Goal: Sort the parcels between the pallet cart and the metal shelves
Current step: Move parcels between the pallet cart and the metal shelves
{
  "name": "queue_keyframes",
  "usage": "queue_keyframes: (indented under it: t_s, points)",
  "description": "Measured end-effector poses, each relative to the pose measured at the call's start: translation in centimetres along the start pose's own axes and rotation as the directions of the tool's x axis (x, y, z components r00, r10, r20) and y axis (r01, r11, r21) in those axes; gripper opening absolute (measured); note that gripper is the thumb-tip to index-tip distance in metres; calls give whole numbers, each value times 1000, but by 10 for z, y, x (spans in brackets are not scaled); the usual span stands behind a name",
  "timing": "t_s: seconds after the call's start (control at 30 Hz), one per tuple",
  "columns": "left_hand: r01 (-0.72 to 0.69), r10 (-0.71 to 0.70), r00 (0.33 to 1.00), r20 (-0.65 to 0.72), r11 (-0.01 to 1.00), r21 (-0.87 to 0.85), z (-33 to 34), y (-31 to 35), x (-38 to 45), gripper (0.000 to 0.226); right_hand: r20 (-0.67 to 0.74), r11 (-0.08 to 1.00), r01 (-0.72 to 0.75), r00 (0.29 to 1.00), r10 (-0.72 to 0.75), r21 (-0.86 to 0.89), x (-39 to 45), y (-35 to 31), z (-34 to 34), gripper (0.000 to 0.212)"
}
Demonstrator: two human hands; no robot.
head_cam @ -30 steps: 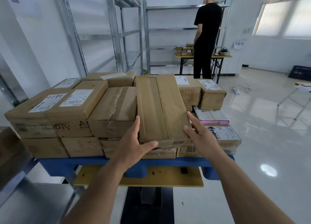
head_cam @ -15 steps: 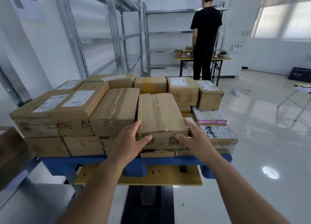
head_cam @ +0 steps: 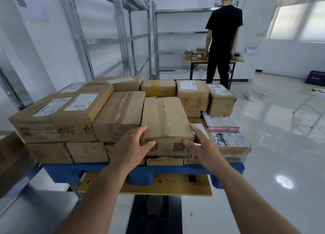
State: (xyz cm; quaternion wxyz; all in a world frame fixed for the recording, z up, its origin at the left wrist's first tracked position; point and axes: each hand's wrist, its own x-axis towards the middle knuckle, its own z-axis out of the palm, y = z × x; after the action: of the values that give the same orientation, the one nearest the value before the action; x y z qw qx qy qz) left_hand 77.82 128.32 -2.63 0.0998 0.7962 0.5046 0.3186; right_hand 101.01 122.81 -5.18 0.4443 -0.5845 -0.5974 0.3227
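Both arms reach out over the near edge of the blue pallet, and the two hands bracket one brown box at the front of the stack. The left hand grasps its near left corner, thumb across the front face and fingers running up the left side; the right hand does the same on the near right corner, thumb lying just beside the printed square code. The box sits flat on the top layer, touching the taped box on its left and resting on flatter parcels underneath. To shift it cleanly, I'd judge the hands should slide further back along the sides for a fuller hold, then lift straight up so it doesn't drag its neighbour or the parcels below. The wrapped flat parcel just to the right looks slippery and could be nudged. Beyond the cart the metal shelves look bare, so there is room for it, and a person in black stands at a far table with small boxes.
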Motion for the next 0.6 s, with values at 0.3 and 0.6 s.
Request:
queue_keyframes:
  t_s: [0.3,0.6]
  points:
    - [0,0,1000,-7,1000,13,-3,-5,4,58,-15,997,8,1000,-9,-79,3,-1,1,62]
    - [-13,13,1000,3,990,138,0,-7,9,64,-32,999,-30,999,29,-27,9,1,-1,72]
